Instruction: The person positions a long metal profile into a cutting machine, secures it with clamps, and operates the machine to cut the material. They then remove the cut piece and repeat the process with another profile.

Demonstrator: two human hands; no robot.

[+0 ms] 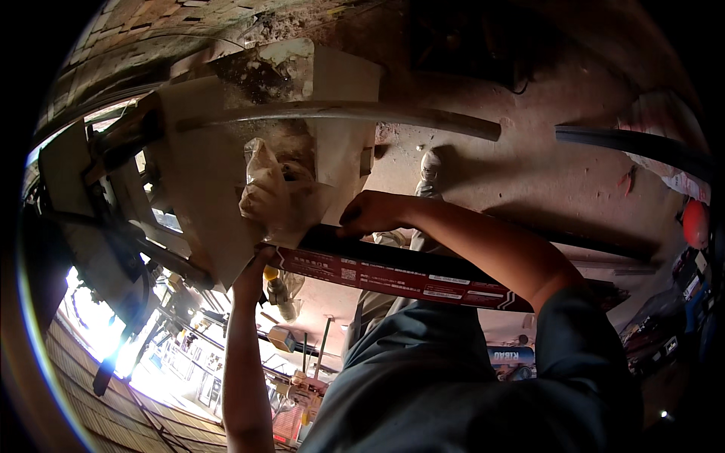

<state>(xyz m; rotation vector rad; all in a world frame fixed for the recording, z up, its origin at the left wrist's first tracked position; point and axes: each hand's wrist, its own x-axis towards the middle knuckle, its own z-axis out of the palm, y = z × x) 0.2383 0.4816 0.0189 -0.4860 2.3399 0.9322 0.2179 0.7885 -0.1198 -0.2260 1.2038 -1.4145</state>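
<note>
A long, narrow dark red carton (325,270) with a black upper side lies across in front of my body. My left hand (260,260) is closed at the carton's left end, its fingers partly in shadow. My right hand (374,213) reaches over the carton near that same end. Its fingers are curled down at the black upper side, and whatever they pinch is hidden. Just beyond my left hand, a crumpled clear plastic bag (264,185) rests on a pale board-like surface (204,170).
A long curved-looking strip (340,111) spans the pale surface. Dark long strips (634,140) lie at the far right, near red-handled pliers (625,181) on the floor. A red round object (695,223) stands at the right edge. A bottle (279,294) is below my left hand.
</note>
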